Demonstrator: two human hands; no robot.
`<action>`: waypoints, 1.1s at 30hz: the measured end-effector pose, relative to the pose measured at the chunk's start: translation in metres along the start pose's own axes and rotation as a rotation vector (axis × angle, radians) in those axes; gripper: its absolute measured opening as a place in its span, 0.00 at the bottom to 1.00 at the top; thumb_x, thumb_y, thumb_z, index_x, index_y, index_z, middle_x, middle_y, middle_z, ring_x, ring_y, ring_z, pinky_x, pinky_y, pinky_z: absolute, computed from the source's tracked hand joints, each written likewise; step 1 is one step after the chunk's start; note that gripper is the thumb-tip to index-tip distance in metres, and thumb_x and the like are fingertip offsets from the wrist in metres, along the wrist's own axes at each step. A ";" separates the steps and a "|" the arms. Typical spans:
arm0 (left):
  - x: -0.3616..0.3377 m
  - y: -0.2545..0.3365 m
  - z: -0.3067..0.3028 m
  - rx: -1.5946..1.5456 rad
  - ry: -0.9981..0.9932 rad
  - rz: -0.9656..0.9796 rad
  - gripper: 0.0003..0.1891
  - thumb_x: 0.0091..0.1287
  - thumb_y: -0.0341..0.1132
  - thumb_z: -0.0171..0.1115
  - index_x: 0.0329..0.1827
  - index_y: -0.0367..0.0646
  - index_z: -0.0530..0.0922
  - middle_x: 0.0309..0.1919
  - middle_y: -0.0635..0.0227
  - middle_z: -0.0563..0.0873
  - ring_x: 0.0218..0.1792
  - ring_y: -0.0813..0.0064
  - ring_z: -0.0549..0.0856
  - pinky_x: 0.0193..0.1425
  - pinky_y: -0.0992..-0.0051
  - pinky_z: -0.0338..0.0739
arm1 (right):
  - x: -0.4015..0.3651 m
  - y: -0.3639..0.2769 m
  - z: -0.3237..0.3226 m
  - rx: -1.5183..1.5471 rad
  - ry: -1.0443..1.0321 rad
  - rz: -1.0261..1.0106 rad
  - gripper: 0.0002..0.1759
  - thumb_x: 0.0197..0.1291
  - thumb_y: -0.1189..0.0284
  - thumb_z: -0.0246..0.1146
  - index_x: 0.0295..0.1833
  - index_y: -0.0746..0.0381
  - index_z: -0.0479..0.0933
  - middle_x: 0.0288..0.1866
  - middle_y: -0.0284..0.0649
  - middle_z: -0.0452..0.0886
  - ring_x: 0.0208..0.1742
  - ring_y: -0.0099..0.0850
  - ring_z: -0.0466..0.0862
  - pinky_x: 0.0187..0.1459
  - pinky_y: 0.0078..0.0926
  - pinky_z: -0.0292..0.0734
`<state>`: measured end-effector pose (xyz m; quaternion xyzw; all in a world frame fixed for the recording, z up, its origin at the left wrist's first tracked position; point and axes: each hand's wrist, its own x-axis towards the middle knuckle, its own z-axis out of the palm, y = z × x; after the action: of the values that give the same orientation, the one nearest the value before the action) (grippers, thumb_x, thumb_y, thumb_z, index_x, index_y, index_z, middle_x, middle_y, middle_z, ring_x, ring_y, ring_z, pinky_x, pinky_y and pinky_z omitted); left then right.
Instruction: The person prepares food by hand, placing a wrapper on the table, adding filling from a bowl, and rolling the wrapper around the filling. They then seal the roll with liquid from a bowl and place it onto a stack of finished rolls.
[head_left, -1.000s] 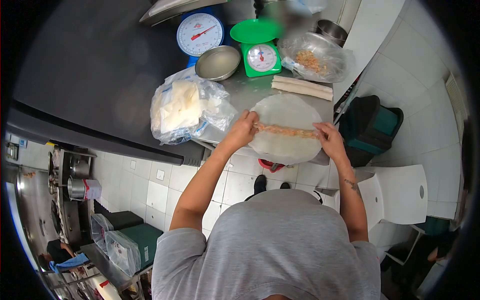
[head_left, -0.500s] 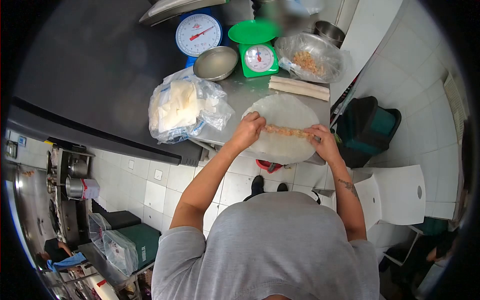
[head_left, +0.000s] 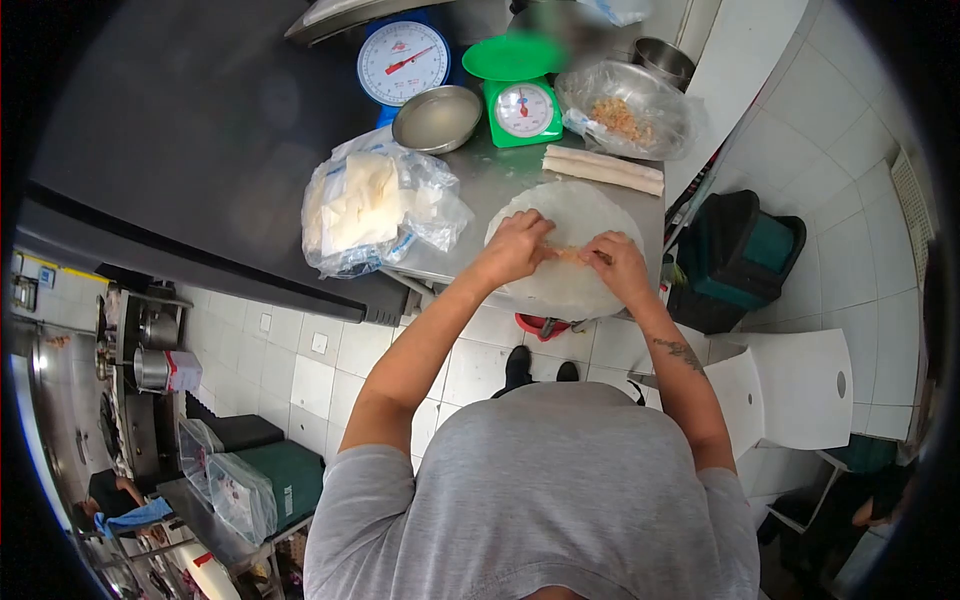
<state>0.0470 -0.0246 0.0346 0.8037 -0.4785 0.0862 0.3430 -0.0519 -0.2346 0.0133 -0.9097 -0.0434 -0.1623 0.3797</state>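
Observation:
A round, thin, translucent wrapper sheet (head_left: 580, 205) lies on the metal table. Across its middle runs a strip of orange-brown chopped filling (head_left: 568, 255). My left hand (head_left: 520, 246) has its fingers closed at the strip's left part. From the other side my right hand (head_left: 614, 266) pinches the filling, fingertips together. Only a short piece of the strip shows between the hands; the rest is hidden under them. Just beyond the sheet sit long, pale rolls (head_left: 604, 170), side by side.
A plastic-lined bowl (head_left: 665, 110) holds more filling at the back right. A green scale (head_left: 524, 108), a blue scale (head_left: 402, 64) and a metal bowl with liquid (head_left: 437, 120) stand at the back. Stacked wrappers (head_left: 372, 200) lie in a plastic bag on the left. A white chair (head_left: 800, 390) is at right.
Both hands have moved inward along the filling strip, closer together. More of the strip is now covered by my fingers. The view has shifted slightly.

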 end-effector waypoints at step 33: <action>-0.024 -0.018 -0.030 -0.010 -0.140 -0.189 0.25 0.51 0.33 0.74 0.55 0.43 0.80 0.46 0.59 0.79 0.50 0.55 0.77 0.55 0.60 0.71 | -0.013 -0.022 -0.034 -0.128 -0.114 -0.013 0.36 0.45 0.68 0.74 0.64 0.57 0.73 0.57 0.46 0.75 0.59 0.45 0.74 0.61 0.37 0.69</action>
<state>0.0546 0.0172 0.0374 0.8475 -0.4238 -0.0054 0.3195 -0.0780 -0.2425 0.0462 -0.9397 -0.0604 -0.1152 0.3164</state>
